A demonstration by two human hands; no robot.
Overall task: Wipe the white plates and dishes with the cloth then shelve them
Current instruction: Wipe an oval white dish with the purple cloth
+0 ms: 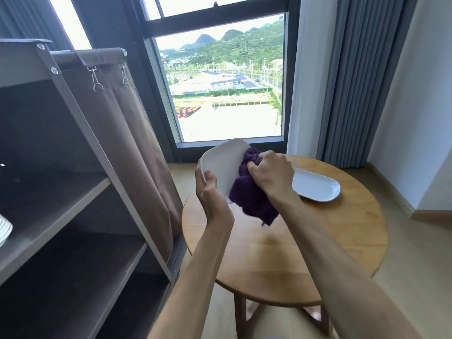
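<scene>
Mid-wipe, a white dish held tilted in the air over the round table's far left edge.
Left hand pinches only the dish's near rim while the right hand, fingers bunched around the purple cloth, rubs it; hard pressure could lever it loose. Oval plate waits far right.

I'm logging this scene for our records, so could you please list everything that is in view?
square dish: one, white, held tilted above the table
cloth: one, purple, bunched against the dish
oval plate: one, white, on the table
table: one, round, wooden
shelf unit: one, brown, at left
stacked dishes: count unclear, white, on a shelf
curtains: grey, beside the window
left hand: grips the dish's edge
right hand: grips the cloth
</scene>
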